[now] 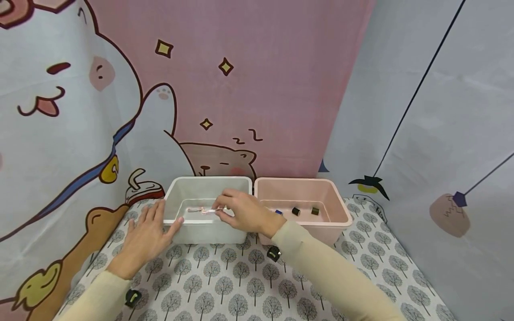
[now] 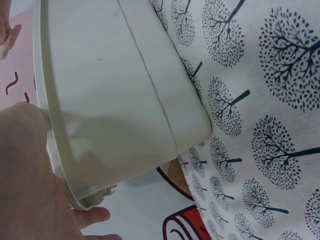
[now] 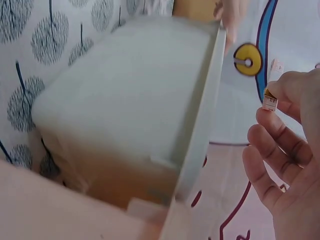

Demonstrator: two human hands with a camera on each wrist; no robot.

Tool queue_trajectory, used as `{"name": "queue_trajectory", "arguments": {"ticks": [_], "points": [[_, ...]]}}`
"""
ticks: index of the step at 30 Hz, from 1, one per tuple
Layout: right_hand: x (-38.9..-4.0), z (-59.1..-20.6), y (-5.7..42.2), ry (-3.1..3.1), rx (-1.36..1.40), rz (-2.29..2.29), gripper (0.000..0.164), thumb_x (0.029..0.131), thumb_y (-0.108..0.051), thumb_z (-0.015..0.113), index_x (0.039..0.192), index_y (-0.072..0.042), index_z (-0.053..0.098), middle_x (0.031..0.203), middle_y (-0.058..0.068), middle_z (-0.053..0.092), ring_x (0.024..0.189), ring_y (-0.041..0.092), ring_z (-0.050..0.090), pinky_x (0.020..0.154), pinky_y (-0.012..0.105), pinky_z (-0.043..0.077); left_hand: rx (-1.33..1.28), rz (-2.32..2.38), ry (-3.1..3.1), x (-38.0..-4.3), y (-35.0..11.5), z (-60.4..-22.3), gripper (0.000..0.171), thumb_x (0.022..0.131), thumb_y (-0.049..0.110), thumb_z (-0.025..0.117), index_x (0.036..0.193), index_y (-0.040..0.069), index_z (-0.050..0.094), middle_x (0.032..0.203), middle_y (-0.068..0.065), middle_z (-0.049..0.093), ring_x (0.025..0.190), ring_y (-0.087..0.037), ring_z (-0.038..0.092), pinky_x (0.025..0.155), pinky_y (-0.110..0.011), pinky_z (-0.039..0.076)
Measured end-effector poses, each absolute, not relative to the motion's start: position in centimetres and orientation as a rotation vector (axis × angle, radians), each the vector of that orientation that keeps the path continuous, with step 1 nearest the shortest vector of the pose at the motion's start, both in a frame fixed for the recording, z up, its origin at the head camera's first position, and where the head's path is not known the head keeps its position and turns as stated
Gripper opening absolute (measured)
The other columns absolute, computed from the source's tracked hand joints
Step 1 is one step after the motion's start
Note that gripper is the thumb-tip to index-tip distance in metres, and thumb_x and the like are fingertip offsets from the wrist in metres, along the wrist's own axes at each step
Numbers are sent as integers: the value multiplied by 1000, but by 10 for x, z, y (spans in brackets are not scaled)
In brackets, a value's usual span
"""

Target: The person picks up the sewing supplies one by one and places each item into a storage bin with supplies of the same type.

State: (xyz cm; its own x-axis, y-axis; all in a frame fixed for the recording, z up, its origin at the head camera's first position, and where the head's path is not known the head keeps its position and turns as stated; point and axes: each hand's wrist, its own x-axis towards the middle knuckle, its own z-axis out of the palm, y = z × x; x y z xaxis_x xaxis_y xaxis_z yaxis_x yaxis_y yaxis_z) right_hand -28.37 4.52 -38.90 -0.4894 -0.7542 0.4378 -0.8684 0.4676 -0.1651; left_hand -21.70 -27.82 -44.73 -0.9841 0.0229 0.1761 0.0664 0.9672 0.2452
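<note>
My right hand (image 1: 245,210) is over the white bin (image 1: 209,232), thumb and fingertips pinching a pale tape measure (image 1: 206,211). Its thin pinkish-white strip stretches left from the fingertips; in the right wrist view a short end (image 3: 270,101) with printed tick marks shows between thumb and index finger, the other fingers loosely bent. At the bin's front left corner is my left hand (image 1: 146,236), fingers spread and straight, thumb at the rim. The left wrist view has that hand (image 2: 25,175) lying along the bin's rim (image 2: 52,130), fingertips past the corner.
A pink bin (image 1: 301,182) stands right beside the white one. Inside it lie a small blue piece (image 1: 279,212), a black one (image 1: 296,211) and an olive one (image 1: 315,211). Both bins stand on a tree-print cloth (image 1: 225,276), close to the printed backdrop (image 1: 277,89).
</note>
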Motion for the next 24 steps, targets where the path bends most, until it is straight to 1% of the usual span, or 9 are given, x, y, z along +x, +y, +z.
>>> {"name": "queue_trajectory", "arguments": {"ticks": [3, 8, 12, 17, 21, 24], "points": [[-297, -386, 48, -2428, 1368, 550, 14, 113, -22, 78, 125, -17, 84, 118, -1, 80, 107, 15, 80, 92, 28, 68, -68, -369, -2945, -217, -278, -447, 110, 117, 80, 34, 185, -4, 13, 187, -41, 21, 170, -72, 22, 129, -98, 13], [-315, -384, 50, -2418, 1338, 546, 12, 112, -18, 77, 122, -14, 83, 118, 3, 82, 107, 17, 80, 96, 32, 69, -65, -369, -2943, -217, -276, -447, 110, 117, 80, 34, 185, -4, 14, 187, -41, 21, 171, -71, 22, 130, -98, 13], [-325, -382, 51, -2428, 1296, 566, 10, 112, -15, 77, 119, -13, 84, 115, 5, 80, 105, 20, 80, 95, 37, 69, -61, -366, -2940, -217, -276, -448, 109, 117, 80, 35, 185, -4, 15, 187, -40, 22, 171, -71, 23, 130, -98, 13], [-338, -381, 51, -2441, 1265, 579, 11, 110, -13, 78, 117, -10, 85, 110, 9, 79, 102, 25, 81, 91, 38, 70, -55, -373, -2945, -217, -276, -448, 109, 117, 80, 35, 185, -3, 14, 188, -40, 21, 171, -71, 22, 130, -97, 12], [-348, -380, 51, -2480, 1215, 564, 12, 111, -14, 78, 118, -9, 85, 110, 9, 81, 101, 25, 80, 89, 37, 69, -52, -370, -2946, -217, -276, -448, 109, 117, 80, 34, 185, -3, 14, 188, -39, 20, 172, -70, 22, 131, -97, 12], [-353, -379, 50, -2545, 1140, 555, 14, 112, -17, 77, 121, -10, 85, 113, 9, 82, 102, 25, 80, 88, 39, 68, -52, -363, -2941, -218, -276, -448, 109, 117, 80, 35, 185, -3, 14, 188, -39, 21, 172, -70, 22, 131, -97, 12]]}}
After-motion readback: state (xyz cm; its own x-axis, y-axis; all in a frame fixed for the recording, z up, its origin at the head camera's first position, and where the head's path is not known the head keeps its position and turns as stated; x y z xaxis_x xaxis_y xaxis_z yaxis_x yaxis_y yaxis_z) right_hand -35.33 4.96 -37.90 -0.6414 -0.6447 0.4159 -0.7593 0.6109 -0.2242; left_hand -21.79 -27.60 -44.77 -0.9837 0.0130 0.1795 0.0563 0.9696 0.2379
